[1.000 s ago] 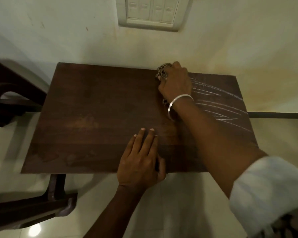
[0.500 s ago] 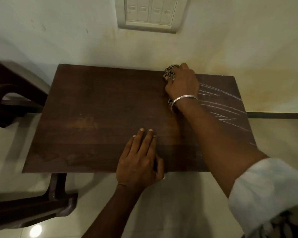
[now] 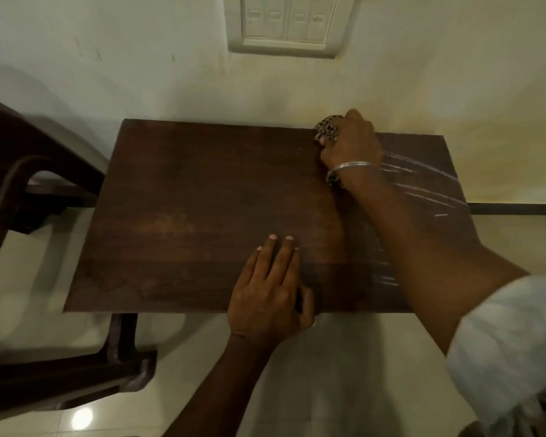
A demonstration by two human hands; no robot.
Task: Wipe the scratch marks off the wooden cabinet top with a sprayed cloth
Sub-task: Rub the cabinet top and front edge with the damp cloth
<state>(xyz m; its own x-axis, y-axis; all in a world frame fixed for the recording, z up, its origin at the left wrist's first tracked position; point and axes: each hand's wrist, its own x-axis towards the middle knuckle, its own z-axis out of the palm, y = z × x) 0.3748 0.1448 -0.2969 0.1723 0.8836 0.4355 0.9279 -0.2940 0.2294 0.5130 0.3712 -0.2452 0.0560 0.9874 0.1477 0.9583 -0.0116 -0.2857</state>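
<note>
A dark brown wooden cabinet top (image 3: pixel 202 209) stands against a pale wall. White scratch marks (image 3: pixel 423 181) streak its right side. My right hand (image 3: pixel 352 143) grips a patterned cloth (image 3: pixel 327 129) bunched under the palm, pressed on the wood near the far edge, just left of the marks. A bit of cloth also shows under the wrist beside a silver bangle. My left hand (image 3: pixel 270 294) rests flat on the near edge, fingers straight, thumb hooked over the front edge.
A dark chair (image 3: pixel 44 197) stands close to the cabinet's left side. A switch panel (image 3: pixel 284 23) sits on the wall above. Pale glossy floor tiles (image 3: pixel 328 373) lie below the near edge. A dark bar (image 3: pixel 517 209) runs off to the right.
My right hand with the cloth has slid rightwards along the far edge, over the left ends of the scratch marks. The left hand has stayed put.
</note>
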